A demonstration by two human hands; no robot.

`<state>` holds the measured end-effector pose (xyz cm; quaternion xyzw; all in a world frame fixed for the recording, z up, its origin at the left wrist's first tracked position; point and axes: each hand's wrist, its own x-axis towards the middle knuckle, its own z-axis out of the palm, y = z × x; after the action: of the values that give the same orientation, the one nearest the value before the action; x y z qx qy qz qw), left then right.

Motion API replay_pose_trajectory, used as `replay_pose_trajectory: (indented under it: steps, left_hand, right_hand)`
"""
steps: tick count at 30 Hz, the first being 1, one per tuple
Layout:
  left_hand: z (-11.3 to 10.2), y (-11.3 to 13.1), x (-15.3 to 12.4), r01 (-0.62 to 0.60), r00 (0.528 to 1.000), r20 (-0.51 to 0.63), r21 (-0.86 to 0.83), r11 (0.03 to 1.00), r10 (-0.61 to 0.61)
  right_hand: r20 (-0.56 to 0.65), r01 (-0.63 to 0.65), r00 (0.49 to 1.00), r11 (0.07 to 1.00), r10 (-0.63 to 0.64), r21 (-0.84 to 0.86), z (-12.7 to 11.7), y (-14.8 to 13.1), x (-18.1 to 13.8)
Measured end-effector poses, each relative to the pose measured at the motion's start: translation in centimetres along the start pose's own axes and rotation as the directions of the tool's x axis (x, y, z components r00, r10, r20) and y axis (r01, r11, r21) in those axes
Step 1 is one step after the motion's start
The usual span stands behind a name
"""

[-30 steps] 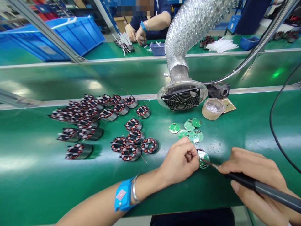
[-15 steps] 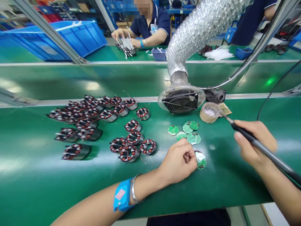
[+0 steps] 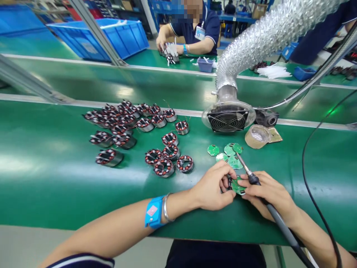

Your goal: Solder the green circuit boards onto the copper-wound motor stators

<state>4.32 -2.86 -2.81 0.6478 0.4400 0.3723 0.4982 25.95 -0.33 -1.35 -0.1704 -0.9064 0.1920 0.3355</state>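
My left hand [image 3: 216, 186], closed, pinches the left edge of a round green circuit board [image 3: 237, 187]. A dark part, mostly hidden, shows at the board's left edge beside those fingers. My right hand [image 3: 275, 199] holds a soldering iron [image 3: 276, 216], and its fingertips touch the board's right edge. The iron's tip points up and away, over several loose round green boards [image 3: 234, 162] just beyond my hands. To the left stand wound motor stators [image 3: 185, 164], some grouped close by and more packed farther left.
A fume extractor [image 3: 228, 121] on a foil duct hangs behind the boards. A tan solder pot [image 3: 257, 137] stands right of it, beside a small yellowish pad [image 3: 275, 134]. A black cable [image 3: 305, 167] runs down the right. Across the bench, a co-worker [image 3: 195, 37] handles white-tubed parts.
My right hand has come left and down from beside the solder pot to the board, still holding the iron. My left hand remains at the board. The whole view has shifted.
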Motion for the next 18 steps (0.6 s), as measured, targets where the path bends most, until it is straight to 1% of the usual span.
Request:
replay_pose_trajectory:
  steps: [3,5,6,8,11,13,15,16,17,18]
  left_hand:
    - [0.3,-0.3,-0.2,0.005,1.0,-0.008,0.032,0.999,-0.004]
    - [0.6,-0.4,-0.2,0.024,0.999,-0.022,0.027,0.999,-0.023]
    - [0.7,-0.5,-0.2,0.033,0.999,-0.032,0.019,0.999,-0.032]
    - [0.9,-0.5,-0.3,0.045,0.998,-0.052,0.007,0.999,-0.044]
    - [1.0,-0.5,-0.5,0.041,0.996,-0.074,-0.007,0.999,-0.042]
    - [1.0,-0.3,-0.6,0.04,0.996,-0.079,-0.012,0.999,-0.041]
    - [1.0,-0.2,-0.7,0.053,0.996,-0.076,-0.015,0.998,-0.054]
    - [1.0,-0.1,-0.7,0.06,0.995,-0.074,-0.017,0.998,-0.062]
    - [1.0,-0.1,-0.7,0.065,0.995,-0.071,-0.019,0.998,-0.066]
    - [0.9,-0.1,-0.7,0.066,0.995,-0.067,-0.021,0.998,-0.067]
  right_hand:
    - [-0.11,-0.012,0.994,0.999,0.006,-0.046,0.6,-0.1,1.2]
    - [-0.186,-0.066,0.981,0.994,0.049,-0.086,1.0,-0.3,2.1]
    - [-0.213,-0.097,0.974,0.99,0.072,-0.106,1.1,-0.4,2.4]
    - [-0.224,-0.14,0.969,0.98,0.107,-0.138,1.3,-0.6,2.8]
    - [-0.151,-0.111,0.985,0.981,0.087,-0.16,0.9,-0.9,2.7]
    - [-0.047,-0.099,0.995,0.983,0.093,-0.153,0.3,-1.1,2.3]
    - [0.076,-0.104,0.99,0.983,0.117,-0.149,-0.4,-1.2,1.8]
    - [0.118,-0.097,0.986,0.983,0.116,-0.156,-0.6,-1.3,1.6]
    - [0.132,-0.082,0.986,0.983,0.105,-0.165,-0.7,-1.3,1.5]
    - [0.123,-0.061,0.989,0.982,0.084,-0.177,-0.7,-1.2,1.4]
